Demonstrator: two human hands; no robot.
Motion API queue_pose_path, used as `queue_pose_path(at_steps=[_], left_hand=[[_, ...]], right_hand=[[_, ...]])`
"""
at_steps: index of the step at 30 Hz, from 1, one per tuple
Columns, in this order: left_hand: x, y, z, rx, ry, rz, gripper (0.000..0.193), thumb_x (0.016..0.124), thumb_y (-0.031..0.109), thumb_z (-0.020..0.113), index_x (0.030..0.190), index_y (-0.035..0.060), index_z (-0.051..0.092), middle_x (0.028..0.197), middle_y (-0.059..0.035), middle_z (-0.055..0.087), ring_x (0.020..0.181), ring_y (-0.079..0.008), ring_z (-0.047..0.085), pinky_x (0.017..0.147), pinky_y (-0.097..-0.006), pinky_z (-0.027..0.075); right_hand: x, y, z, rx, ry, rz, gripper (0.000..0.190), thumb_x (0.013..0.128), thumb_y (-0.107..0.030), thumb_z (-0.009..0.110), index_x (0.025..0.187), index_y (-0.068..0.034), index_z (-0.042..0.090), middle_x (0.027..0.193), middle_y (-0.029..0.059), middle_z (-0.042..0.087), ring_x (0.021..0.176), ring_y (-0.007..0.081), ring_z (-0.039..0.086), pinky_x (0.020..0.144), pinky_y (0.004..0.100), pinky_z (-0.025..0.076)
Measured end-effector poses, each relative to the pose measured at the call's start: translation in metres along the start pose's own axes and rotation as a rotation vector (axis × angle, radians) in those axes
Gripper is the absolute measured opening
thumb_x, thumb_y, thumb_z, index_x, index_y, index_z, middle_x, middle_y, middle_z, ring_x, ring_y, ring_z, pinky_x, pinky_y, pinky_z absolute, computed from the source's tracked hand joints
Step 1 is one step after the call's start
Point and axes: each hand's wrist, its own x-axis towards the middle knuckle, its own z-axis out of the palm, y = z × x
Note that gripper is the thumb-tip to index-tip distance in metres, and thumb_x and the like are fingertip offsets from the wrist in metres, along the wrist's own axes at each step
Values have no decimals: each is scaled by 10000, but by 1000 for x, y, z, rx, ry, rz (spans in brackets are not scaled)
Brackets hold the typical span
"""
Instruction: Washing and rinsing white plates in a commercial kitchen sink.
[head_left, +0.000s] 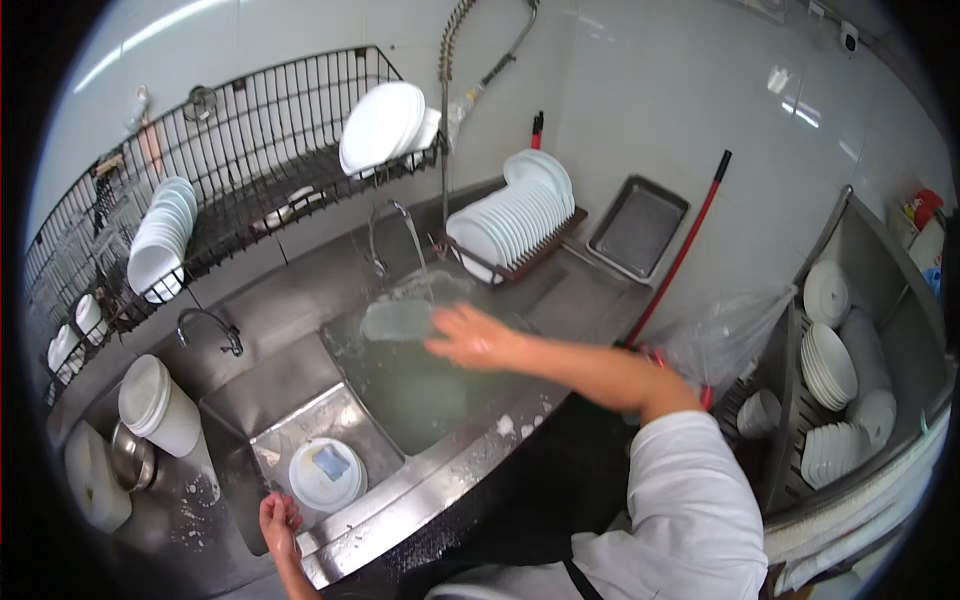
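Note:
My right hand (472, 337) reaches over the water-filled sink basin (442, 405). A translucent, flat oblong dish (397, 321) sits between its thumb and fingers at the dish's right end, near the water's surface. Beside it, water falls from the running tap (405, 210). Motion blurs the fingertips. My left hand (280, 521) is by the front rim of the other basin (300, 420), fingers curled together, with nothing visible in them. Close to it in that basin stands a round white lidded tub (315, 487) with a blue-grey sponge (331, 463) on top.
White plates stand in a brown rack (544, 244) behind the sink. A wire shelf (285, 150) with dishes hangs above. At left are a white bucket (169, 412) and metal bowl (131, 457). A red pole (682, 247) leans right, beside a rack of crockery (791, 435).

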Motion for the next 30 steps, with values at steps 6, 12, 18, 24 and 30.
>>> queue_pose_path(at_steps=[6, 12, 18, 24, 30], left_hand=[[-21, -9, -1, -10, 274, 31, 156, 920, 291, 575, 978, 156, 522, 770, 33, 561, 574, -49, 475, 456, -198, 359], [-13, -19, 48, 1, 276, 68, 159, 906, 258, 590, 985, 133, 532, 832, 11, 596, 666, -85, 538, 556, -236, 433], [-18, -29, 121, 429, 187, 218, 158, 842, 130, 631, 962, 31, 598, 815, -29, 608, 749, -108, 562, 657, -255, 455], [-82, -7, 144, 853, 282, 157, 353, 813, 238, 663, 1079, 13, 606, 1007, -157, 657, 939, -268, 623, 833, -360, 480], [-151, 33, 140, 1026, 272, 0, 385, 840, 282, 649, 1122, 26, 593, 1071, -168, 641, 1020, -308, 597, 880, -396, 465]], right_hand=[[-125, -58, 45, 410, 369, 1040, 554, 774, -253, 724, 1240, -48, 505, 1279, 241, 417, 1176, 404, 427, 992, 446, 371], [-210, -72, 68, 396, 623, 1284, 537, 800, -191, 671, 1251, -5, 448, 1244, 252, 413, 1166, 404, 412, 1004, 455, 339], [-249, -36, 71, 382, 658, 1302, 530, 828, -180, 642, 1268, 19, 423, 1233, 206, 444, 1159, 341, 434, 969, 415, 368], [-231, -13, 95, 615, 711, 1243, 471, 888, -127, 589, 1297, 15, 402, 1266, 177, 462, 1112, 289, 488, 898, 385, 426], [-170, -27, 117, 868, 690, 1103, 445, 913, -133, 566, 1301, 8, 397, 1259, 181, 463, 1138, 265, 477, 917, 361, 416]])
